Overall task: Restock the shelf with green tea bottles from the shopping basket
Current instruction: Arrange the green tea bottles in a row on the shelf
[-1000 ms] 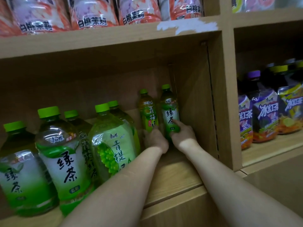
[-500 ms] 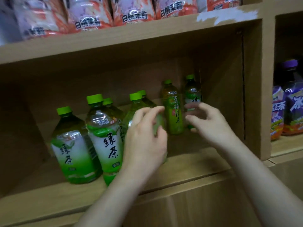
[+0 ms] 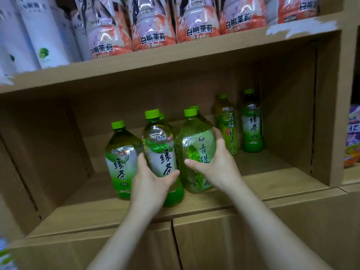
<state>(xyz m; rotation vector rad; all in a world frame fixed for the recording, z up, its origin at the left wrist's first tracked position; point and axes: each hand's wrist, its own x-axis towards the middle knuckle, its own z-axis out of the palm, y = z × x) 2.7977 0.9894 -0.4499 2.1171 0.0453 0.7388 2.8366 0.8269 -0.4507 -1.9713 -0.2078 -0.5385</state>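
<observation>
Several big green-capped tea bottles stand on the wooden shelf (image 3: 263,178). My left hand (image 3: 151,182) grips the middle green tea bottle (image 3: 159,151) around its lower body. My right hand (image 3: 216,164) wraps the green grape tea bottle (image 3: 194,145) beside it, thumb across its front. Another big green tea bottle (image 3: 119,158) stands just left of them. Two slim bottles, a plum green tea bottle (image 3: 227,123) and a small green tea bottle (image 3: 252,121), stand at the back right corner. Two more caps show behind the held bottles. The shopping basket is out of view.
The shelf above holds peach jasmine tea bottles (image 3: 153,22) and white bottles (image 3: 39,34). A wooden divider (image 3: 341,106) closes the compartment on the right, with purple-labelled bottles (image 3: 353,137) beyond it. Closed cabinet doors (image 3: 214,240) sit below the shelf.
Both hands drew back from the slim bottles at the back right and came forward. Each now grips a big bottle at the front. The view shifted left.
</observation>
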